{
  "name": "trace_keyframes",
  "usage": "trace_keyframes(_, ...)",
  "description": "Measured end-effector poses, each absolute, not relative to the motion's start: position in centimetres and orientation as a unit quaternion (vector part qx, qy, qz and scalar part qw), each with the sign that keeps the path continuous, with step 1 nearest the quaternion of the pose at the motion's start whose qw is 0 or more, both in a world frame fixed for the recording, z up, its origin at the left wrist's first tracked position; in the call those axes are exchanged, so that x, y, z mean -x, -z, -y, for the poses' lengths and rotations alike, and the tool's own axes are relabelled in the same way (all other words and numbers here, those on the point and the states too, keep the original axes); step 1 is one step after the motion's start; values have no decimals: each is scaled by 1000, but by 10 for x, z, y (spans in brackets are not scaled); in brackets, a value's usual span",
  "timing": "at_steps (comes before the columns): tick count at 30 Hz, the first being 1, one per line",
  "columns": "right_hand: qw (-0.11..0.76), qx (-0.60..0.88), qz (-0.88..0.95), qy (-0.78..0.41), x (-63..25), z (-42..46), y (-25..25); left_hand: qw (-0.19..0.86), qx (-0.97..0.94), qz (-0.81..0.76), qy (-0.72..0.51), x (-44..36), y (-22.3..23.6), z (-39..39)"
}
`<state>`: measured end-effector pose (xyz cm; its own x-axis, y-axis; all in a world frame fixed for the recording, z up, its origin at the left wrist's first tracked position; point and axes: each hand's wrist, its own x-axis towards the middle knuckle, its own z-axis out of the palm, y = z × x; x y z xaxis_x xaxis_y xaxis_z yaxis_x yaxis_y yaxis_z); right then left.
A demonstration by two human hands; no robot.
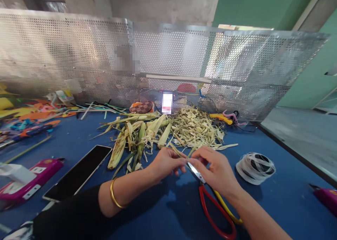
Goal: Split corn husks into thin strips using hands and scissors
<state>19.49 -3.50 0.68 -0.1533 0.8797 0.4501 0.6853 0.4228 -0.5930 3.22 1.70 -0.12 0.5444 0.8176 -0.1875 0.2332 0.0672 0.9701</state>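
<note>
My left hand pinches a narrow strip of corn husk between thumb and fingers. Close against it, my right hand is closed on the same strip, thumb tip near thumb tip. Scissors with one red and one yellow handle lie on the blue table just below, partly covered by my right hand. Beyond my hands are whole corn husks in a loose heap. A pile of torn, shredded husk strips is beside them on the right.
A spool of white string stands at the right. On the left lie a phone, a magenta power strip and colourful scraps. A lit phone screen leans at the perforated metal panel, near a yellow-handled tool.
</note>
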Motion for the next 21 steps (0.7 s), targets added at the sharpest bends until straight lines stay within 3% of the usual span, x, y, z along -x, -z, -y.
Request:
trace_keyframes(3,437,530,717,-123,-192,33,-6,580,-702,-376,-173,-34,1,-9)
trace_keyframes(9,429,541,689,-222,-179,28,0,550,-745,-359,-116,-37,11,-4)
trace_keyframes(15,443,539,712,-80,-186,37,-3,614,-647,-417,-172,-35,4,-11)
trace_keyframes(21,395,521,751,89,-185,39,3,662,-561,-436,-238,-35,-4,-13)
